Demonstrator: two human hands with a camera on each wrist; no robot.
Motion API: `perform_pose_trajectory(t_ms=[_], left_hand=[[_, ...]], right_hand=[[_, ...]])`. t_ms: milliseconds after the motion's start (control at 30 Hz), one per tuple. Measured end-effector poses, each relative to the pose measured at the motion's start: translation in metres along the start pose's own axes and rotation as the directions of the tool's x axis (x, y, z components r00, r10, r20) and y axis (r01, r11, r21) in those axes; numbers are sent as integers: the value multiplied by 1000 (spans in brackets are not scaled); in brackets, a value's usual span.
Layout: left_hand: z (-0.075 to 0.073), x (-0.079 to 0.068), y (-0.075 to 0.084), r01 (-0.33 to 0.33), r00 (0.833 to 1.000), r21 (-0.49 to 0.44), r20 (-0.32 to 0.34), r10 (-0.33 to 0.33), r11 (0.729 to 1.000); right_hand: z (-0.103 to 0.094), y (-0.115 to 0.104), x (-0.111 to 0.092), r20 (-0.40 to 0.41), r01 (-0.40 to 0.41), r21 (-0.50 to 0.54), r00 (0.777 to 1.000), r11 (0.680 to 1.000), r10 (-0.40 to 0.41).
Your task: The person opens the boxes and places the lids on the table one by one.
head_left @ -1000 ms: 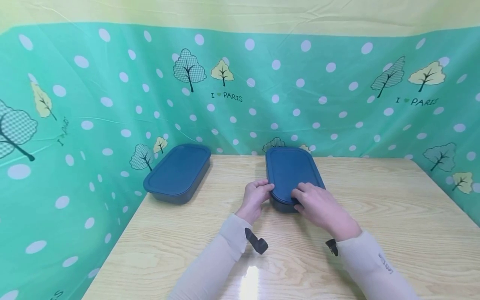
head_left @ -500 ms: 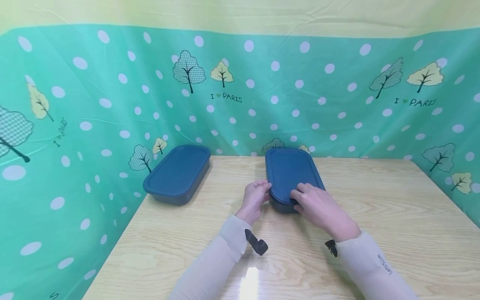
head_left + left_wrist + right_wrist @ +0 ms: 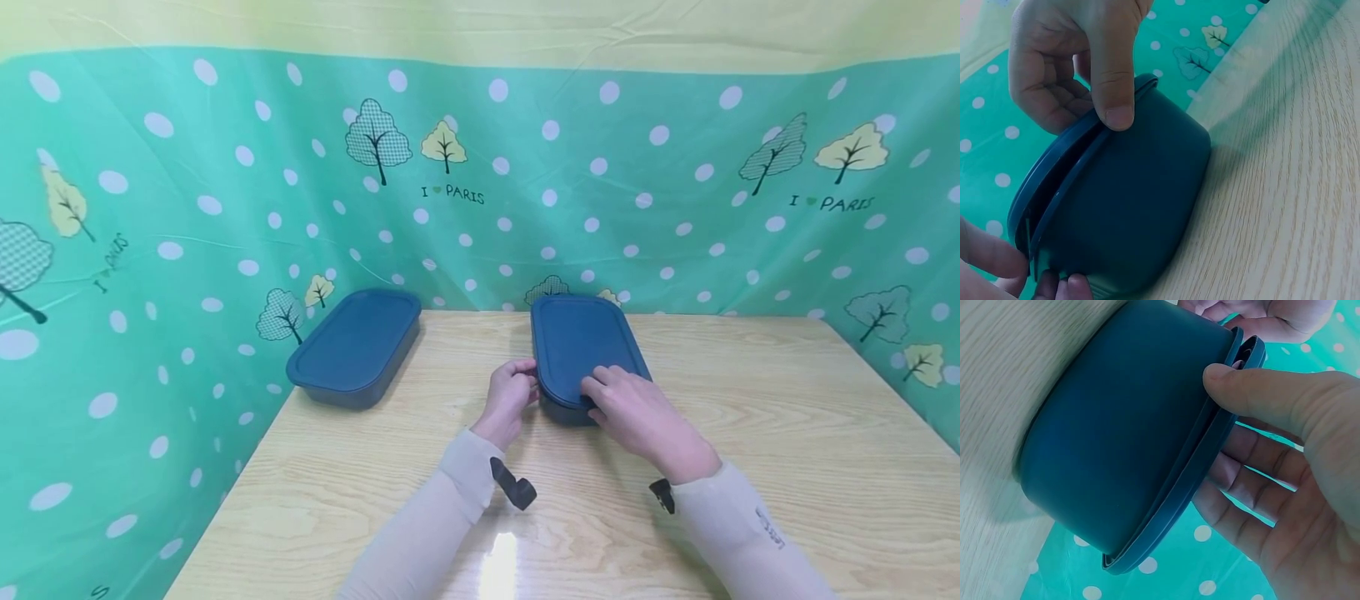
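A dark blue food container [image 3: 1122, 194] sits on the table beneath both hands. Its flat blue lid [image 3: 581, 333] lies over it, and at the near end a narrow gap shows between lid and container rim. My right hand [image 3: 630, 408] holds the lid's near right edge, thumb [image 3: 1241, 387] at the rim and fingers curled over the lid. At the near left corner my left hand [image 3: 510, 400] grips the lid's edge; in the left wrist view its fingertips [image 3: 1075, 287] touch the container's side just below the rim.
A second lidded blue container [image 3: 356, 342] stands at the left edge of the wooden table [image 3: 390, 467]. Behind and to the sides hangs a green dotted curtain [image 3: 645, 150] printed with trees.
My left fingers have slid from the top of the lid down to its left edge. The right hand and both containers stay nearly where they were.
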State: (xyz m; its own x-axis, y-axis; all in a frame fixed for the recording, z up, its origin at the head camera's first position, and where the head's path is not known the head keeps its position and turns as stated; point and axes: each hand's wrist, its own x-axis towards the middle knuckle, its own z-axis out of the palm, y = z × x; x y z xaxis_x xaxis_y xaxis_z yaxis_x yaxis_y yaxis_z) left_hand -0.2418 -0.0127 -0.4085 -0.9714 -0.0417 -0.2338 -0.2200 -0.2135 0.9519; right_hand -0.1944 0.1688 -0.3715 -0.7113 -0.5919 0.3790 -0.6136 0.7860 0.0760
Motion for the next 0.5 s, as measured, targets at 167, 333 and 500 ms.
perform_pose_trajectory(t_ms=[167,333,500], left_hand=[[0,0,-1,-4,1000,21,3,4,1000],[-1,0,0,-7,1000,22,7,7,1000],[-2,0,-1,-7,1000,15,6,7,1000]], right_hand=[[0,0,0,10,-8,-6,1000,1000,8],[0,0,0,4,-4,-9,1000,1000,4],[0,0,0,8,-6,-10,1000,1000,6]])
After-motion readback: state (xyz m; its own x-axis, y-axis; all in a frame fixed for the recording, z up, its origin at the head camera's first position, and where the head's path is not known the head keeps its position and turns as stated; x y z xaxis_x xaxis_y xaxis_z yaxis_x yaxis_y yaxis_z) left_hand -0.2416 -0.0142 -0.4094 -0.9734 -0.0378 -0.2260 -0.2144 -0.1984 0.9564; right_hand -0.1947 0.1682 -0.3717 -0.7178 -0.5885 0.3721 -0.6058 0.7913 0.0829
